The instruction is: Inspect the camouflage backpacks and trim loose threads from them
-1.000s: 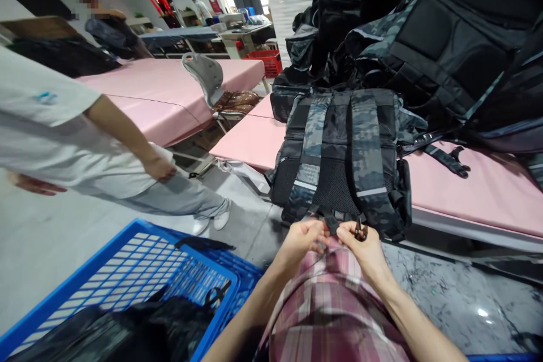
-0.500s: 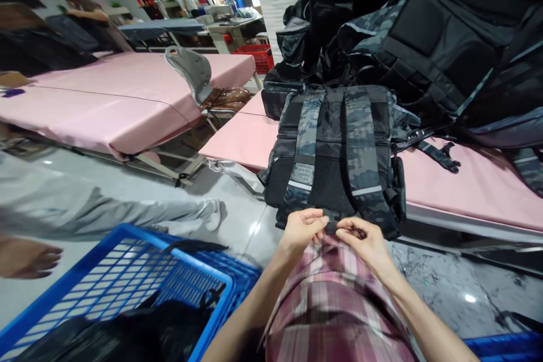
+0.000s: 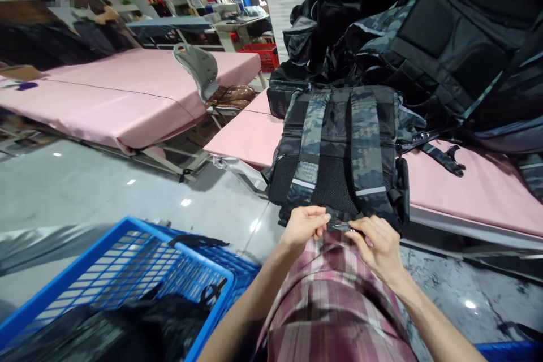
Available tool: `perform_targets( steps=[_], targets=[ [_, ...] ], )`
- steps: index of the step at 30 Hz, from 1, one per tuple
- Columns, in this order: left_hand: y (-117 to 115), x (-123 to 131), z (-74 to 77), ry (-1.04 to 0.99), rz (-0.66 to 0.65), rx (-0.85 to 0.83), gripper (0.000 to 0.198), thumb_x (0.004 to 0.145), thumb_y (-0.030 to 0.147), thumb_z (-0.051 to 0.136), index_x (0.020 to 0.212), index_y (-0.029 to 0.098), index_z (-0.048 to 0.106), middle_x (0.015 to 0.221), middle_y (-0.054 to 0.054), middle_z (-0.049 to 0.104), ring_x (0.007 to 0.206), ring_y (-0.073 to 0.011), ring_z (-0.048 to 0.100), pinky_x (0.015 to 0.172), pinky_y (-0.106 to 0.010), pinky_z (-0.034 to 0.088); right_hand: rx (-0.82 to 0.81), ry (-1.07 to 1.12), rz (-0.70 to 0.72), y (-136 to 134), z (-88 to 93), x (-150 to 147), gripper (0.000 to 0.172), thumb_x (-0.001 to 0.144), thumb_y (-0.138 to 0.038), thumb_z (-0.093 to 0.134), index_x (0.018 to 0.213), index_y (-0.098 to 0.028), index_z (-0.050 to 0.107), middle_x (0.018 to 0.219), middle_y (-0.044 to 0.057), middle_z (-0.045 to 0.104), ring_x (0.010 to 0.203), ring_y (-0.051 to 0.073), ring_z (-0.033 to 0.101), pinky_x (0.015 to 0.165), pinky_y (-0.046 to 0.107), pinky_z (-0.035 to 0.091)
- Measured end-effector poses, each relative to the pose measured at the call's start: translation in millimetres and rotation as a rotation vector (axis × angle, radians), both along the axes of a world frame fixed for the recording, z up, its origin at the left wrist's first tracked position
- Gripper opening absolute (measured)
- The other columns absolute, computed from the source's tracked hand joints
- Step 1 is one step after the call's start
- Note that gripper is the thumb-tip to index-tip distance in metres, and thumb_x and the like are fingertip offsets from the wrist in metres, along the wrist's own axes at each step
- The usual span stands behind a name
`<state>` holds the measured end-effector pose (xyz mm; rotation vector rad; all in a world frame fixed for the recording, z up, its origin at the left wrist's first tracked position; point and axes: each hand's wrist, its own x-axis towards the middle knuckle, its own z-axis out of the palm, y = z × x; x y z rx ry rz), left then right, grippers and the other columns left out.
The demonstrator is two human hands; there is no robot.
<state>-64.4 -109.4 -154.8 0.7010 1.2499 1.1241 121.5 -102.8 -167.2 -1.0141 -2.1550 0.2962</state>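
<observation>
A camouflage-patterned backpack [image 3: 335, 147] lies with its shoulder straps facing up, its lower edge towards me. My left hand [image 3: 304, 225] is closed in a pinch on the backpack's bottom edge; the exact bit between thumb and fingers is partly hidden. Beside it, my right hand [image 3: 377, 240] is closed around a small pair of thread snips [image 3: 341, 227]. Their short metal blades point left, close to the left fingertips and the backpack's edge. The handles are mostly covered by my fingers.
More dark backpacks [image 3: 441, 39] are heaped behind on the pink-covered table [image 3: 441, 181]. At lower left stands a blue basket [image 3: 127, 232] containing black items. A grey chair [image 3: 197, 70] stands by another pink table [image 3: 139, 82]. A person [image 3: 104, 20] is at the far left.
My right hand has turned and lifted slightly, and the snips' blades now show between my hands. The left hand keeps its pinch. A passing person's hand and most of the leg have left the view at left.
</observation>
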Motion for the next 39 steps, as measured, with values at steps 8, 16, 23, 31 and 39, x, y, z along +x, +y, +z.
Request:
perform_targets(
  steps=[8, 16, 23, 31, 39],
  targets=[
    [0, 3, -1.7, -0.013, -0.027, -0.035, 0.039, 0.053, 0.036, 0.076, 0.075, 0.007, 0.062, 0.041, 0.003, 0.051, 0.034, -0.0050, 0.040, 0.035, -0.017, 0.026, -0.006, -0.033, 0.037, 0, 3.5, -3, 0.016, 0.086, -0.029, 0.054, 0.086, -0.016, 0.064, 0.077, 0.005, 0.065, 0.068, 0.015, 0.052, 0.064, 0.028, 0.034],
    [0, 3, -6.8, -0.096, -0.037, -0.061, 0.033, 0.052, 0.037, 0.075, 0.062, 0.011, 0.057, 0.042, 0.003, 0.050, 0.034, -0.0042, 0.037, 0.033, -0.017, 0.024, -0.136, 0.130, 0.085, 0, 3.6, -5, 0.023, 0.083, -0.033, 0.057, 0.100, -0.018, 0.059, 0.083, 0.005, 0.062, 0.074, 0.016, 0.056, 0.066, 0.026, 0.042],
    [-15, -6, -9.7, 0.163, -0.037, -0.039, 0.028, 0.064, 0.038, 0.064, 0.070, 0.011, 0.061, 0.051, -0.001, 0.057, 0.039, -0.0068, 0.043, 0.040, -0.019, 0.031, -0.472, 0.386, 0.096, 10, 12.3, -20, 0.020, 0.082, -0.024, 0.049, 0.067, -0.016, 0.058, 0.062, 0.000, 0.052, 0.056, 0.010, 0.046, 0.053, 0.023, 0.034],
    [-21, 12, 13.2, 0.598, 0.025, 0.365, 0.017, 0.069, 0.025, 0.061, 0.080, 0.019, 0.072, 0.083, -0.005, 0.070, 0.079, -0.0176, 0.058, 0.076, -0.029, 0.043, -0.872, 0.511, 0.085, 21, 14.9, -22, 0.027, 0.075, -0.037, 0.056, 0.060, -0.015, 0.054, 0.054, -0.004, 0.044, 0.052, 0.009, 0.039, 0.050, 0.022, 0.030],
    [-10, 19, 1.2, 0.007, 0.111, 0.005, 0.022, 0.058, 0.029, 0.069, 0.070, 0.010, 0.070, 0.062, -0.003, 0.064, 0.056, -0.0094, 0.051, 0.057, -0.020, 0.038, -0.238, 0.179, -0.184, 6, 4.6, -1, 0.033, 0.079, -0.033, 0.060, 0.108, -0.018, 0.056, 0.092, 0.004, 0.062, 0.080, 0.017, 0.056, 0.072, 0.029, 0.041]
  ],
)
